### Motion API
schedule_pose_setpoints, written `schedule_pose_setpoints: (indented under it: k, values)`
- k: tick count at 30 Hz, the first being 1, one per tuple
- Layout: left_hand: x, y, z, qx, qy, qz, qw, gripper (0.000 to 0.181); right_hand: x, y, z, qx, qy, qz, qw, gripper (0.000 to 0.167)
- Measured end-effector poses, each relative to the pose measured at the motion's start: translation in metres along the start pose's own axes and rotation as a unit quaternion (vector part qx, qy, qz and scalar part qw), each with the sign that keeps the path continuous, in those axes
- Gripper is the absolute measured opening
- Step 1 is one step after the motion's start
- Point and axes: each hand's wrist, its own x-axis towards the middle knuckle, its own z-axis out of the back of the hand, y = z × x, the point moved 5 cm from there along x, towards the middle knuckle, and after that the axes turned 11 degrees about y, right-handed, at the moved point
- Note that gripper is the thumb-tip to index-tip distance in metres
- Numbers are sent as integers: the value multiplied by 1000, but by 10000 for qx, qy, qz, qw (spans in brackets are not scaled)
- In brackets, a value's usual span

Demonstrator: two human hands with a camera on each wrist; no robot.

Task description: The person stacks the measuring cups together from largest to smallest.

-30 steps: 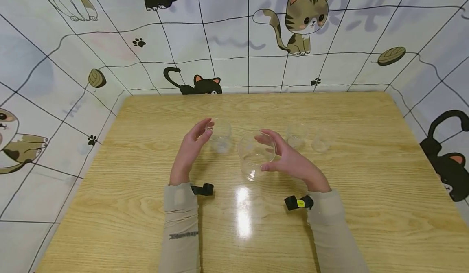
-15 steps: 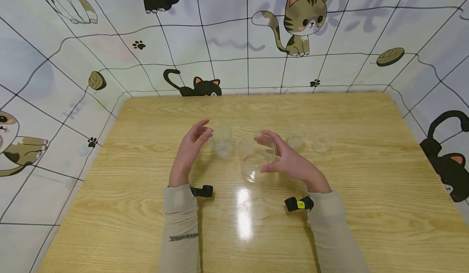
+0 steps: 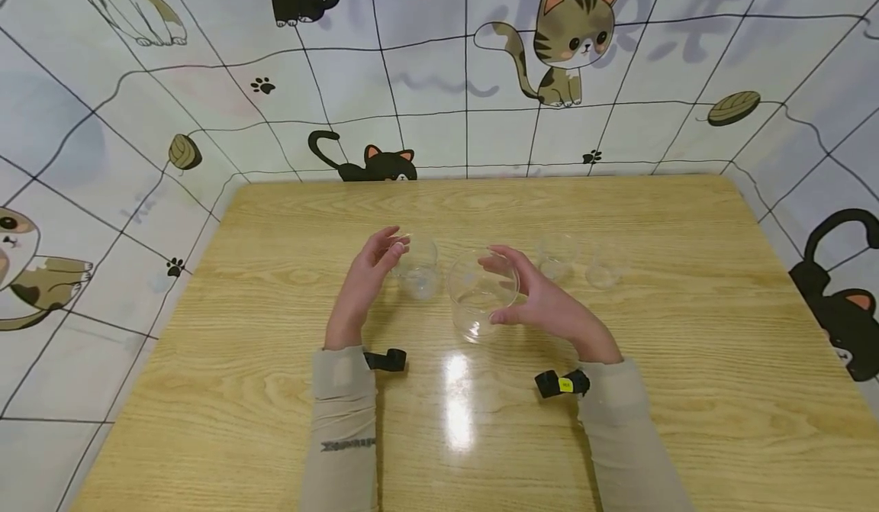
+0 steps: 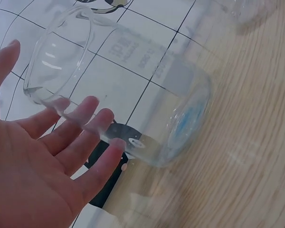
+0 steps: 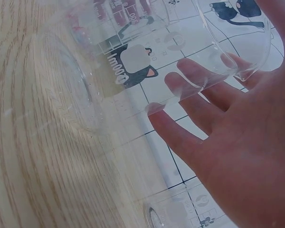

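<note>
Clear, glass-like: left beaker (image 3: 418,272), mid-table (image 3: 226,420), left hand (image 3: 364,279) curled at its side; larger beaker (image 3: 477,298), nearer the front edge, gripped between right hand's (image 3: 549,302) thumb and fingers. Third beaker (image 3: 555,260), fourth beaker (image 3: 605,272): towards far-right corner, untouched. Judged: grasps made, release outstanding.

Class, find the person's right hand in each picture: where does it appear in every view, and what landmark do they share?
Head: right hand right of centre, holding a clear beaker.
Left wrist: not in it.
Right wrist: right side, fingers against the clear beaker.
Shared landmark: wooden table, at right in left wrist, left in right wrist.
</note>
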Motion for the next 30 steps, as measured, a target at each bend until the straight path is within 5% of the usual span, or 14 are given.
schedule_pose_setpoints:
  k: [5, 14, 30]
  values:
    - [-4, -10, -10, -263, 276, -41, 9993, 51, -1, -6, -1, 48, -3, -50, 10000, 89]
    - [-5, -13, -10, -78, 511, -418, 9978, 48, 1, -9, 2, -141, -50, 47, 9999, 89]
    - [-8, -7, -8, 6, 843, -386, 9957, 49, 2, -8, 2, -107, -28, 164, 9998, 89]
